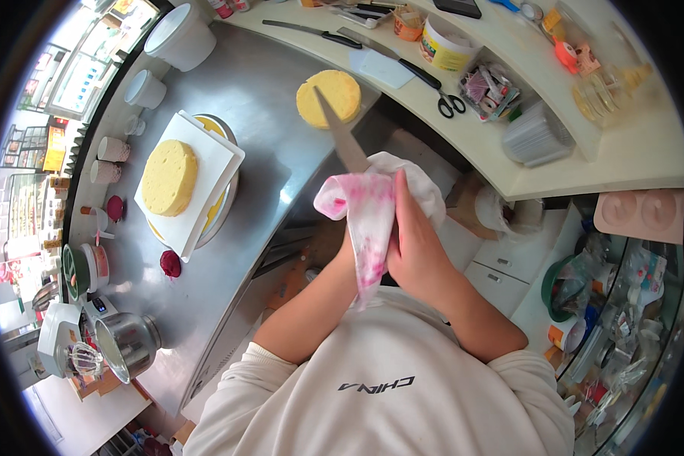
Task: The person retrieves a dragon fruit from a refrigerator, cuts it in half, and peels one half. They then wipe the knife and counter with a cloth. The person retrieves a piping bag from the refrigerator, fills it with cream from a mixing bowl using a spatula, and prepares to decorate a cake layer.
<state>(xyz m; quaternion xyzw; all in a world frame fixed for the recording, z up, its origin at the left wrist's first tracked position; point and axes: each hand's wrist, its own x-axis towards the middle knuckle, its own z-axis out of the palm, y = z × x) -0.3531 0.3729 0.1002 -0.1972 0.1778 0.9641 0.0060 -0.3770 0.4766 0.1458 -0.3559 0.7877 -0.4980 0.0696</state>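
A white cloth (pixel 370 205) with pink stains hangs in front of my body, gathered in my right hand (pixel 413 245). From its top a long metal blade (pixel 342 134) sticks out, its tip over a round yellow sponge cake layer (pixel 350 97); its handle is hidden. My left hand (pixel 348 248) is at the cloth's left side, mostly covered by it, so its grip cannot be seen. Another, thicker sponge cake (pixel 169 178) rests on a white board (pixel 209 153) on the steel table (pixel 262 154), to the left of my hands.
Two long knives (pixel 342 39) (pixel 421 73) and black-handled scissors (pixel 451 106) lie on the cream shelf (pixel 524 176). White tubs (pixel 181 37) and paper cups (pixel 113 149) line the table's far edge. A stand mixer (pixel 62 336) and steel bowl (pixel 131 345) stand lower left.
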